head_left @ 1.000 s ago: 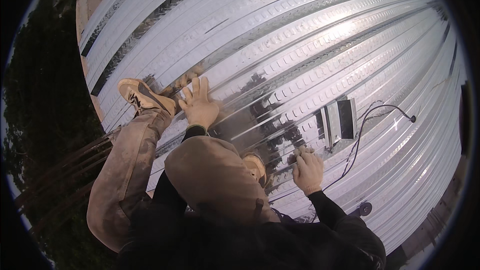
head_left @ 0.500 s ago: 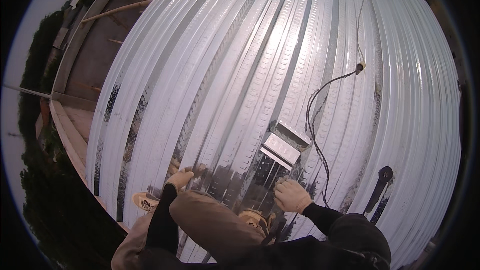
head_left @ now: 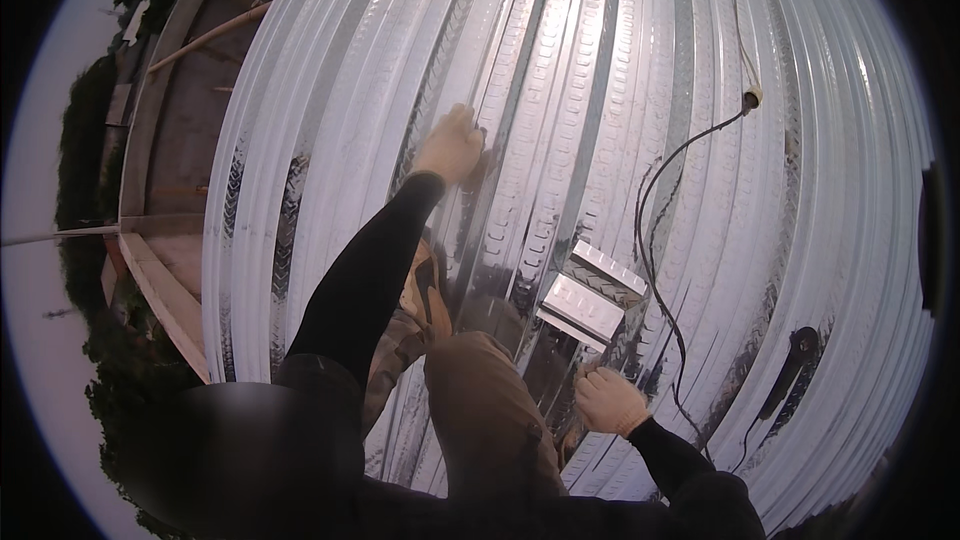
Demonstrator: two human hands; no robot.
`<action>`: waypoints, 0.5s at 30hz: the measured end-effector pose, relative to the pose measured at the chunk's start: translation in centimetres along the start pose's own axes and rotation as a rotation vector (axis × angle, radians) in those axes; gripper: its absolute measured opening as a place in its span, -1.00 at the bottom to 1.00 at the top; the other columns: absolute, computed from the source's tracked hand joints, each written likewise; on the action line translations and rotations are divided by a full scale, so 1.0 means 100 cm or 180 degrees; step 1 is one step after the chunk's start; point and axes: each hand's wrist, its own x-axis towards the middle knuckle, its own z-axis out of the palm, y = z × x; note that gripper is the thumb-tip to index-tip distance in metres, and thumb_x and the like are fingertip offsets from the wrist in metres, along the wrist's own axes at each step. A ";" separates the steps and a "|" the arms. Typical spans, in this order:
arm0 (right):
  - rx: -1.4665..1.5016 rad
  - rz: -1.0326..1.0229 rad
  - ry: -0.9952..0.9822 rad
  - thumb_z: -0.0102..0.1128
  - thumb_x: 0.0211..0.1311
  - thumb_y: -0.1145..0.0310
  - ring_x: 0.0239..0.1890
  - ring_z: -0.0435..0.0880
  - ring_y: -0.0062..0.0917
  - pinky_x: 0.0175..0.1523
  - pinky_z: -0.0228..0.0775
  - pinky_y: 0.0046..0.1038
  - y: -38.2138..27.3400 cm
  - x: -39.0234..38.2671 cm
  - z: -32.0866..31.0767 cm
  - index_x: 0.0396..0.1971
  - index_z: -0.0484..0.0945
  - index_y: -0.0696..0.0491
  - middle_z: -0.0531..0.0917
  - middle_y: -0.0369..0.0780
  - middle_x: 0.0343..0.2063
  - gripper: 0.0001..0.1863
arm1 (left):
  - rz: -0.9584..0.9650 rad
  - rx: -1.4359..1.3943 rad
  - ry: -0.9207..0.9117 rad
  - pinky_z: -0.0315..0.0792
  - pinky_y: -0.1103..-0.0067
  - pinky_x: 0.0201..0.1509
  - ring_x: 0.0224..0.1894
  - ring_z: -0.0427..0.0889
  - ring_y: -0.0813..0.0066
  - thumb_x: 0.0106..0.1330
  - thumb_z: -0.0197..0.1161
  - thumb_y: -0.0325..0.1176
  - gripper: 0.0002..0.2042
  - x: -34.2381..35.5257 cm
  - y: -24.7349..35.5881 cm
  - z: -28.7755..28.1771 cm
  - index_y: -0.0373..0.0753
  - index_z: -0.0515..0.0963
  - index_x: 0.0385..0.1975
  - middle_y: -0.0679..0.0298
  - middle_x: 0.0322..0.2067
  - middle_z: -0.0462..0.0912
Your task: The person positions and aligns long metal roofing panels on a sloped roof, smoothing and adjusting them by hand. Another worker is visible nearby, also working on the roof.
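My left hand [head_left: 450, 147], in a pale glove, reaches forward to a raised rib of the shiny corrugated metal decking [head_left: 560, 80]. Its fingers are bent together at the rib; what they hold, if anything, is hidden. My right hand [head_left: 610, 402], gloved the same way, is closed like a fist low over the decking. Whatever might be inside it does not show. Just beyond it, a short offcut of ribbed metal sheet [head_left: 582, 310] lies crosswise on the ribs.
A dark cable [head_left: 642, 210] runs over the decking to the right, with a connector [head_left: 752, 98] along it. A long dark tool with a round head [head_left: 790, 370] rests farther right. At the left, the decking ends beside a lower wall [head_left: 160, 280] and a wooden pole [head_left: 210, 35].
My left hand has moved from beside my knee forward and to the right along the decking. My left foot has stepped forward. The right hand stays near the metal offcut, still closed.
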 end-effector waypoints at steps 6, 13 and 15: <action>0.0016 -0.0133 0.0034 0.42 0.34 0.22 -0.08 0.70 -0.19 0.14 0.59 -0.22 0.015 0.005 -0.004 -0.09 0.76 0.31 0.68 -0.08 -0.17 -0.60 | 0.0474 0.0575 0.0819 0.18 -0.05 0.86 0.81 0.27 -0.20 0.82 0.02 0.00 -0.29 0.168 -0.006 0.035 -0.30 0.27 0.80 -0.17 0.76 0.37; 0.0109 -0.0271 -0.0443 0.31 0.32 0.10 0.02 0.74 -0.18 0.19 0.59 -0.25 0.026 -0.006 0.006 -0.06 0.79 0.26 0.77 0.05 0.02 -0.51 | 0.0231 0.0552 0.1139 0.12 0.03 0.87 0.66 0.47 -0.08 0.81 0.07 -0.19 -0.44 0.235 -0.018 0.041 -0.18 0.35 0.71 0.00 0.64 0.50; -0.0141 -0.0258 -0.0479 0.31 0.33 0.03 0.06 0.74 -0.16 0.26 0.61 -0.21 0.028 -0.008 0.011 0.00 0.80 0.28 0.77 0.09 0.08 -0.43 | 0.0024 0.0627 0.0945 0.15 0.11 0.87 0.66 0.45 0.03 0.82 0.05 -0.18 -0.47 0.246 -0.013 0.035 -0.17 0.38 0.69 0.09 0.59 0.56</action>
